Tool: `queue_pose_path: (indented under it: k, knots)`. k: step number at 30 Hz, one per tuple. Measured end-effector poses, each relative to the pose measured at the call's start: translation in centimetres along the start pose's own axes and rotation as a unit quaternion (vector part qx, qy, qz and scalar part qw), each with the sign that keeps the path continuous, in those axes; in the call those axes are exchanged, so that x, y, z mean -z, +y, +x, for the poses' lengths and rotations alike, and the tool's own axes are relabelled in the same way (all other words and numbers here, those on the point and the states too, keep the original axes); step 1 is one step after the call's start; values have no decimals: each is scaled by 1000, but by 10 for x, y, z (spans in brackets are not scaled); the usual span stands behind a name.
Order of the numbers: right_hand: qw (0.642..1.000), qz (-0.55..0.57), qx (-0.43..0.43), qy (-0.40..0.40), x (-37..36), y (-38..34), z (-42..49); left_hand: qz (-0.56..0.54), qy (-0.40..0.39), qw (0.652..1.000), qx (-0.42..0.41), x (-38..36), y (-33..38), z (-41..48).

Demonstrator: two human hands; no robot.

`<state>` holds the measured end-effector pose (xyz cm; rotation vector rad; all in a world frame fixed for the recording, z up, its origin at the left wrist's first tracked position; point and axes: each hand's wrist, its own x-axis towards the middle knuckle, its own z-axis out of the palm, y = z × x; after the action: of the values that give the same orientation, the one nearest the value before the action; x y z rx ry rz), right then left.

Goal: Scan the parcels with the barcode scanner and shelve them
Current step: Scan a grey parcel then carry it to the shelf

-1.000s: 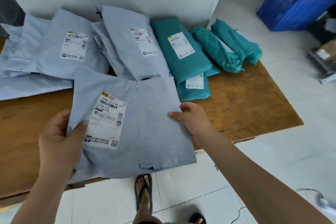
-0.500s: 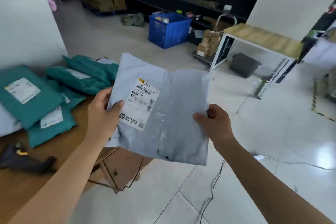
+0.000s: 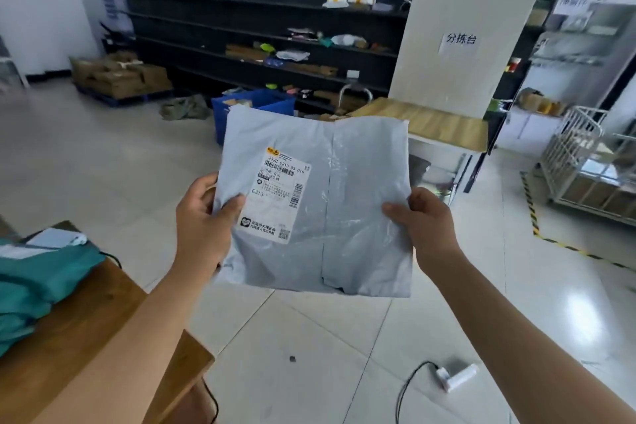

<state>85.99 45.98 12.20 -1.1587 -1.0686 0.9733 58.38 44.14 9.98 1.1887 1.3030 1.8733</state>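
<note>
The grey parcel (image 3: 330,203) is held up in the air between both hands, label facing the camera. The left hand (image 3: 203,227) pinches its left edge beside the label (image 3: 275,194), while the right hand (image 3: 426,220) grips the right edge.

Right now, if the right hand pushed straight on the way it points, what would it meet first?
The right hand meets the grey parcel that its fingers pinch; beyond that, probably the blue crate, though depth is unclear.
</note>
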Motion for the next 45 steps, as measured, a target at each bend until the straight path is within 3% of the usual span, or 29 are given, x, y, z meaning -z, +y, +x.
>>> queue_pose_path:
  k: [5,13,19,23,31,39,45]
  knots:
    - [1000,26,11,1,-18,-12,119,-54,-12,998,2,-64,-21,111]
    - [990,107,-1,-94,-45,-7,304,-97,-11,995,15,-134,-65,254]
    - [972,120,6,-202,-127,1,454,-68,62,996,-11,-153,-83,367]
    - [948,108,10,-298,-214,-7,534,-22,149,987,-50,-134,-84,438]
    - [887,147,8,-438,-461,10,588,98,291,945,-113,-10,-78,534]
    - [809,176,-27,-560,-749,22,543,175,427,882,-94,197,-65,609]
    - [766,183,-66,-612,-913,34,501,190,512,833,-85,304,-71,648]
